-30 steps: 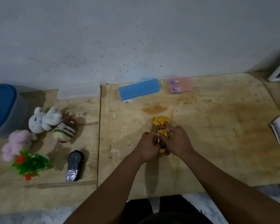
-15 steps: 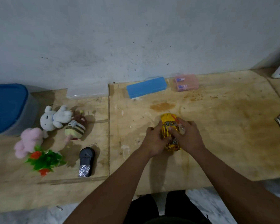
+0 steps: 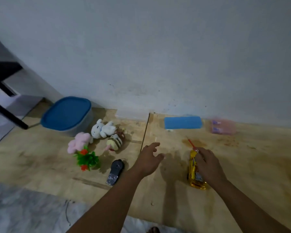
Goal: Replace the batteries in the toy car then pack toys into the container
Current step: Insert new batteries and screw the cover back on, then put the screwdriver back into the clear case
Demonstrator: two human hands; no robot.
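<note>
On plywood, toy car (image 3: pixel 193 167) lengthwise toward wall

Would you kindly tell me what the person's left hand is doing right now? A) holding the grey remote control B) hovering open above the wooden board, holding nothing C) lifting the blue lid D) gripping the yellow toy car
B: the left hand hovers with fingers spread over the wooden board, while only the right hand holds the yellow toy car.

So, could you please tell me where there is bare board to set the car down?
Free: the board right of the toy car and right hand, below the pink case; also between both hands. Crowded: left, around the plush toys, plant and remote.
</note>
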